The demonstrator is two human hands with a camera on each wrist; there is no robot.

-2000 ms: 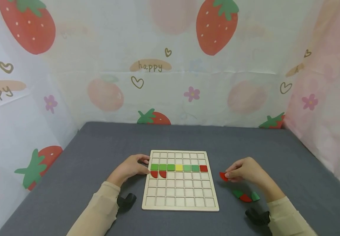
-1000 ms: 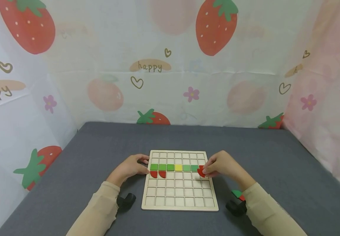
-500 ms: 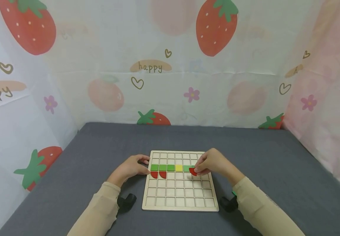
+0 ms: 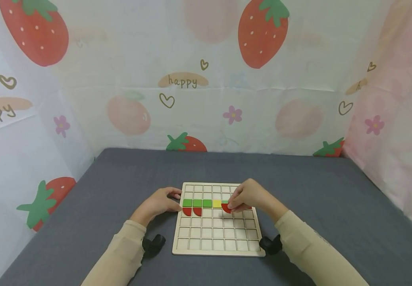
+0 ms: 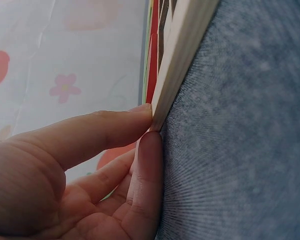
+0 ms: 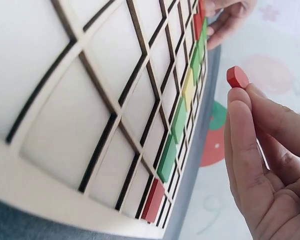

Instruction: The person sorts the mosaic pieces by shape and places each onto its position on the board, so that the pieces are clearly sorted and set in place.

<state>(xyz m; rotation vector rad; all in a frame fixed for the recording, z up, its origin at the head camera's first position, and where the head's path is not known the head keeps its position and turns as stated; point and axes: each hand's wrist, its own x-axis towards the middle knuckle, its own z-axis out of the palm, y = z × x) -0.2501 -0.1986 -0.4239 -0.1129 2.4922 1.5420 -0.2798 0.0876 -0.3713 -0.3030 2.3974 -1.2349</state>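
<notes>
A pale wooden grid board (image 4: 213, 240) lies flat on the table. Across one row runs a line of square tiles, several green (image 4: 197, 203) and one yellow (image 4: 217, 203), with a red tile (image 6: 153, 200) ending it in the right wrist view. Two red quarter-circle tiles (image 4: 197, 211) sit at the left of the row below. With thumb and finger, my left hand (image 4: 159, 201) pinches the board's left edge, seen close in the left wrist view. My right hand (image 4: 250, 196) pinches another red quarter-circle tile (image 4: 225, 208) above the board, apart from it.
A dark grey cloth (image 4: 138, 167) covers the table. Behind and beside it hang white sheets (image 4: 206, 119) printed with strawberries. Black wrist mounts (image 4: 153, 244) sit at both cuffs, the right one overlapping the board's near right corner.
From right of the board, my right hand has carried the red quarter-circle tile leftward over it. The right forearm now hides the loose green and red pieces. My left hand has stayed put.
</notes>
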